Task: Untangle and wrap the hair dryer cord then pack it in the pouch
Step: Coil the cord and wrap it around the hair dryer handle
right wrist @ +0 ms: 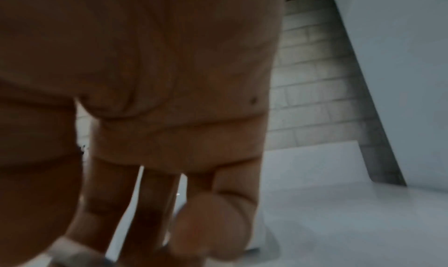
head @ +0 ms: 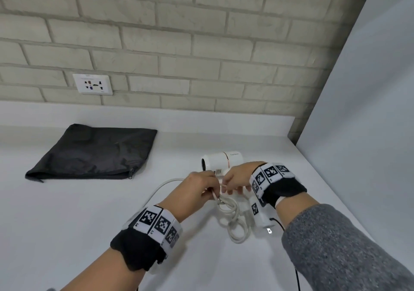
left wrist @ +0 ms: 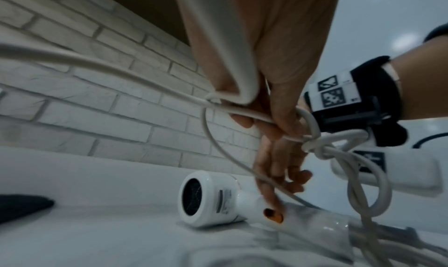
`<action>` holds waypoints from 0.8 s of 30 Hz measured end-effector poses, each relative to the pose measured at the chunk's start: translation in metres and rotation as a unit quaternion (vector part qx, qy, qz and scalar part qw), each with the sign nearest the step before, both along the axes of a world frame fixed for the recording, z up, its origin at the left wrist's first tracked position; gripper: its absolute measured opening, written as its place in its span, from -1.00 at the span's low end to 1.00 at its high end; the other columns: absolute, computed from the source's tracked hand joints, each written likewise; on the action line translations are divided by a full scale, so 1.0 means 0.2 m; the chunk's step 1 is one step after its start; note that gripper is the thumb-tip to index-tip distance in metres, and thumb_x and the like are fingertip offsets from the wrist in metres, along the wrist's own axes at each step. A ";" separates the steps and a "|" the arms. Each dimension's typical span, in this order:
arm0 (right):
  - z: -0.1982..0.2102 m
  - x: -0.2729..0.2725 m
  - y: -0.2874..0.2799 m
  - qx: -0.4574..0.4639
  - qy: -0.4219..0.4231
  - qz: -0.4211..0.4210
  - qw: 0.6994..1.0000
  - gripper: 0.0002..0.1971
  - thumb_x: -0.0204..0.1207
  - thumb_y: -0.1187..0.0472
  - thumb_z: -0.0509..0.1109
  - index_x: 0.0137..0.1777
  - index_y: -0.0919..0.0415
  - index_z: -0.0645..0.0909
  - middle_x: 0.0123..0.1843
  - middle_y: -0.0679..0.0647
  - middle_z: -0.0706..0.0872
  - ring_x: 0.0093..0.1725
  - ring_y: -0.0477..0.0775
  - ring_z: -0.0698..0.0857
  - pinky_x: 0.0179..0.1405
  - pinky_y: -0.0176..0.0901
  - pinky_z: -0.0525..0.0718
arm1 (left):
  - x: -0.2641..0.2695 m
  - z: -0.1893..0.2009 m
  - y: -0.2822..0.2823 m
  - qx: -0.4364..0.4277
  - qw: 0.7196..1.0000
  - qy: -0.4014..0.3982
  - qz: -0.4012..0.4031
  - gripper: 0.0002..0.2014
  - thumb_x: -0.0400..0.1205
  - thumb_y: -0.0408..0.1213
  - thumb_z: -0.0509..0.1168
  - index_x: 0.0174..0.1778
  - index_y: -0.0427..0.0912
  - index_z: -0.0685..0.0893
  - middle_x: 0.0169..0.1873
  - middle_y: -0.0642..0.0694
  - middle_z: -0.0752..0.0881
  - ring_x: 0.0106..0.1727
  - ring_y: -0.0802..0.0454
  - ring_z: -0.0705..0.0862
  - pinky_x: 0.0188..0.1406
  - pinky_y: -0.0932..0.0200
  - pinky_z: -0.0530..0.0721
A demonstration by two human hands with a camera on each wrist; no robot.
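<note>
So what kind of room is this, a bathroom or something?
Possibly a bathroom or hotel-style vanity, though no sink shows. A white counter runs along a pale brick wall with a multi-pin wall socket, and a hair dryer lies on it.

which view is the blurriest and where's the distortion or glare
Right wrist view: blurriest, dim, the right hand fills it. Left wrist view: soft, the cord near the lens smeared, bright light spots top right. Head view: sharpest, brick wall lines bowed by the wide lens.
</note>
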State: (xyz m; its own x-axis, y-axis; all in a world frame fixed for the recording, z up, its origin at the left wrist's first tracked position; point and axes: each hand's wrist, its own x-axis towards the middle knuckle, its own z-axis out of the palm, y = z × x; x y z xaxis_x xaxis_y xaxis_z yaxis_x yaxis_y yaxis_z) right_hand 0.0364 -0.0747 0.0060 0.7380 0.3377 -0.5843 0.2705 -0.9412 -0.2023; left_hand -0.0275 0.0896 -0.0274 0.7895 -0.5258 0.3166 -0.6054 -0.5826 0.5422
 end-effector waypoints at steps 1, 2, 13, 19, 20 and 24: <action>0.01 0.00 -0.02 0.021 -0.019 -0.011 1.000 -0.82 0.56 0.16 0.24 -0.05 0.14 0.69 -0.29 -0.09 0.65 -0.35 -0.12 0.57 -0.46 -0.41 0.44 | 0.01 -0.01 0.01 -0.006 1.000 0.015 0.016 -0.93 0.46 -0.48 0.39 -0.25 -0.26 0.75 -0.18 -0.14 0.73 -0.17 0.01 0.68 -0.20 0.50 0.51; 0.02 0.00 -0.03 0.052 -0.068 -0.027 0.996 -0.79 0.57 0.18 0.24 0.00 0.22 0.69 -0.32 -0.09 0.64 -0.37 -0.12 0.57 -0.48 -0.42 0.44 | 0.02 -0.01 0.02 -0.008 0.999 0.027 0.029 -0.93 0.46 -0.48 0.39 -0.23 -0.27 0.76 -0.18 -0.14 0.74 -0.16 -0.03 0.69 -0.17 0.43 0.56; 0.14 -0.14 0.34 0.321 -0.282 0.020 0.904 -0.77 0.60 0.36 0.18 0.13 0.35 0.63 0.06 0.28 0.68 -0.01 0.19 0.64 0.02 -0.15 0.52 | 0.03 -0.04 -0.07 -0.040 0.994 0.076 0.069 -0.85 0.48 -0.52 0.34 -0.11 -0.33 0.78 -0.11 -0.20 0.80 -0.18 0.08 0.67 -0.24 0.61 0.49; 0.08 -0.14 0.22 0.260 -0.189 -0.037 0.946 -0.66 0.59 0.37 0.12 0.32 0.17 0.50 0.19 0.13 0.65 0.03 0.04 0.61 0.03 -0.23 0.52 | -0.01 -0.04 -0.05 -0.124 0.982 0.099 0.099 -0.83 0.45 -0.61 0.32 -0.16 -0.31 0.72 -0.22 -0.05 0.73 -0.19 0.07 0.67 -0.23 0.63 0.55; 0.08 -0.14 0.18 0.228 -0.175 -0.034 0.957 -0.72 0.59 0.36 0.13 0.21 0.20 0.57 0.13 0.14 0.68 0.02 0.07 0.63 0.02 -0.19 0.55 | -0.01 -0.04 -0.05 -0.149 0.977 0.108 0.103 -0.81 0.45 -0.61 0.34 -0.21 -0.23 0.68 -0.27 0.02 0.69 -0.22 0.04 0.67 -0.26 0.60 0.56; 0.02 -0.17 0.02 0.219 -0.058 -0.032 0.973 -0.78 0.58 0.24 0.24 -0.01 0.37 0.66 -0.22 0.13 0.63 -0.21 0.09 0.59 -0.22 -0.14 0.53 | 0.00 -0.03 -0.04 -0.246 0.948 0.159 0.128 -0.68 0.41 -0.56 0.43 -0.36 -0.03 0.53 -0.36 0.07 0.63 -0.35 0.09 0.65 -0.33 0.52 0.58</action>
State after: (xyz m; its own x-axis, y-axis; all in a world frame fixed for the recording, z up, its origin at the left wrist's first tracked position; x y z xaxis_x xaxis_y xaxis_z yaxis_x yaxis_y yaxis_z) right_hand 0.0016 -0.0705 0.0094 0.8176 0.4875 -0.3064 0.2593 -0.7868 -0.5600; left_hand -0.0285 0.0814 -0.0338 0.9677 -0.1543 0.1991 -0.2395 -0.3179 0.9174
